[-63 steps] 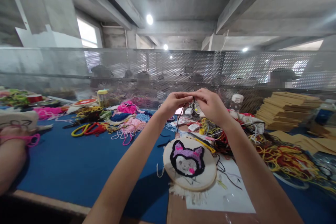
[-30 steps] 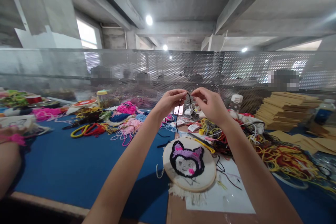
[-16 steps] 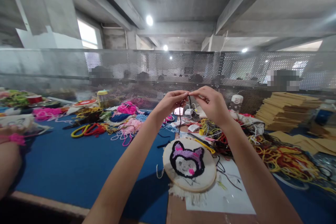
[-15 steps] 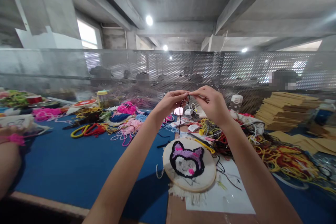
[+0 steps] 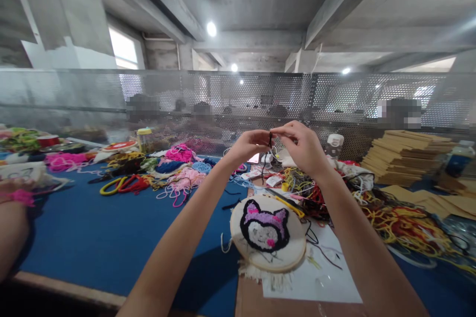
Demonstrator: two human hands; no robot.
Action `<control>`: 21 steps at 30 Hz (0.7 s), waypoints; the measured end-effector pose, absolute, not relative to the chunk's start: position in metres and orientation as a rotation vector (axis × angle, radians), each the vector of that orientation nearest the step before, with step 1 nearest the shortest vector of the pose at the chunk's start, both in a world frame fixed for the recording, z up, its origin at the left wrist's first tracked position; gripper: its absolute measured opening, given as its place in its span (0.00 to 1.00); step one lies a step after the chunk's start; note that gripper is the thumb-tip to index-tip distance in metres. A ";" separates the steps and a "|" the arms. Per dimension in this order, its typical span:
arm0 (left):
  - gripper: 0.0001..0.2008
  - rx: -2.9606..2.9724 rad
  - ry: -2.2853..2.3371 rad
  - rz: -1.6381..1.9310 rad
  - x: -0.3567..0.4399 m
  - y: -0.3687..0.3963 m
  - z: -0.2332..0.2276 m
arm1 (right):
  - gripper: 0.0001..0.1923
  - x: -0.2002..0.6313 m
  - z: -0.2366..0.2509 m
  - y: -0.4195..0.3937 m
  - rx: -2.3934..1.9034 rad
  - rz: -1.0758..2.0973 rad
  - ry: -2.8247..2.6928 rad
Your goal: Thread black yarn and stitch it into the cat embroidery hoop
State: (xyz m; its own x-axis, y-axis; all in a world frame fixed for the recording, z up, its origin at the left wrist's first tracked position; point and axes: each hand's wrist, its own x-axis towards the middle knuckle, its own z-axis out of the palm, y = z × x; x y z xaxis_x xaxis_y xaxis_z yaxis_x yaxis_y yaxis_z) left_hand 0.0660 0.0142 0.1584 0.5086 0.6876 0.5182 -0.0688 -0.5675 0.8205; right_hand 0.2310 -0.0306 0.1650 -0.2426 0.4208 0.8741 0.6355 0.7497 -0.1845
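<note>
Black yarn (image 5: pixel 264 164) hangs from between my two hands, raised above the table. My left hand (image 5: pixel 253 143) pinches the yarn with its fingers closed. Close against it, my right hand (image 5: pixel 299 142) also has thumb and forefinger pressed together on the yarn; whether a needle is there I cannot make out. Below them lies an embroidery hoop (image 5: pixel 238 245) with white cloth, bearing a tufted black, purple, white and pink cat-eared face (image 5: pixel 265 225). A yellow-and-black tool (image 5: pixel 290 205) rests at the hoop's upper right edge.
Yarn heaps (image 5: pixel 401 223) spread at right, beside stacked brown envelopes (image 5: pixel 403 158). More coloured yarn (image 5: pixel 182 158) and yellow-and-red-handled scissors (image 5: pixel 115 185) lie left. White paper (image 5: pixel 316 282) sits under the hoop. Another person's arm (image 5: pixel 13 233) is at far left. A perforated metal screen (image 5: pixel 238 89) stands behind.
My left hand has shifted slightly right, and the hanging yarn has swung right with its lower end higher. The hoop has stayed in place.
</note>
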 end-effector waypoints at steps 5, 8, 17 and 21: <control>0.13 1.846 0.518 1.189 0.067 0.008 0.161 | 0.14 0.231 0.166 -0.031 -0.816 -0.296 -1.885; 0.15 1.876 0.559 1.235 0.067 0.006 0.161 | 0.14 0.230 0.166 -0.032 -0.808 -0.272 -1.892; 0.12 1.801 0.442 1.205 0.067 0.007 0.160 | 0.13 0.230 0.163 -0.028 -0.745 -0.165 -1.878; 0.14 1.756 0.469 1.173 0.067 0.007 0.159 | 0.13 0.230 0.163 -0.028 -0.720 -0.139 -1.872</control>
State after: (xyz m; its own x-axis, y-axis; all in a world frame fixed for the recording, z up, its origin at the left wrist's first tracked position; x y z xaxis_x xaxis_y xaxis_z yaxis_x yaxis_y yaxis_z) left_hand 0.0670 0.0071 0.1593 0.4686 0.7241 0.5061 -0.1759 -0.4850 0.8567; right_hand 0.2297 -0.0279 0.1631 -0.2432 0.4133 0.8775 0.5380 0.8102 -0.2326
